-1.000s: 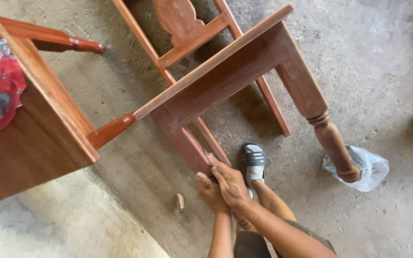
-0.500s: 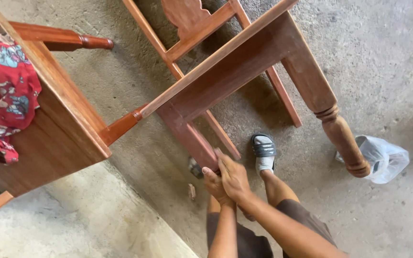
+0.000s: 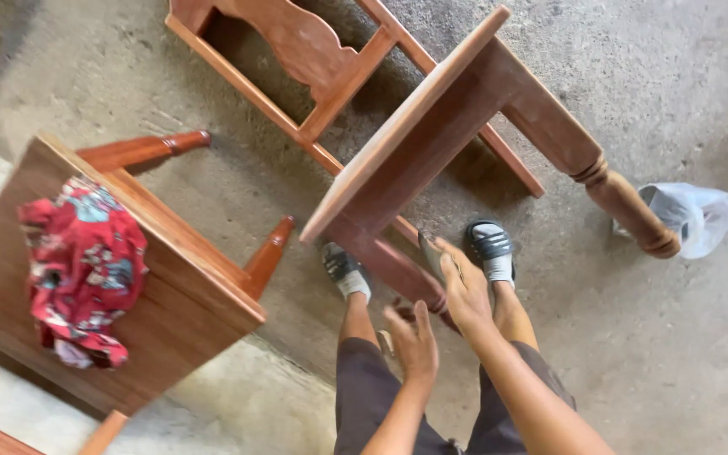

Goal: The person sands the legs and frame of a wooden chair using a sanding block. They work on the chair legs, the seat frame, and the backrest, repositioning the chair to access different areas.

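Just past my right fingertips [image 3: 446,253] a small reddish-brown wooden table [image 3: 431,143] lies tipped on its side on the grey concrete floor [image 3: 676,101], its flat top turned edge-on and its turned legs pointing sideways. I judge it is laid over this way so the lower leg comes within reach of someone standing over it. My right hand [image 3: 465,291] rests on that near leg [image 3: 398,270] by its ringed end, fingers wrapped loosely around a thin flat piece I cannot identify, pressed to the wood. My left hand [image 3: 413,341] hovers just short of the same leg, fingers spread apart and empty. Both feet in black sandals [image 3: 489,243] with grey socks stand on either side of the leg, probably to brace it.

Beyond the fingers, under the tipped table, lies a flat wooden chair-back frame [image 3: 297,50]. Off to the left of the fingers a second wooden desk [image 3: 170,295] carries a crumpled red floral cloth [image 3: 86,261]. Far to the right, a clear plastic bag [image 3: 693,215] sits against the end of the other turned leg.
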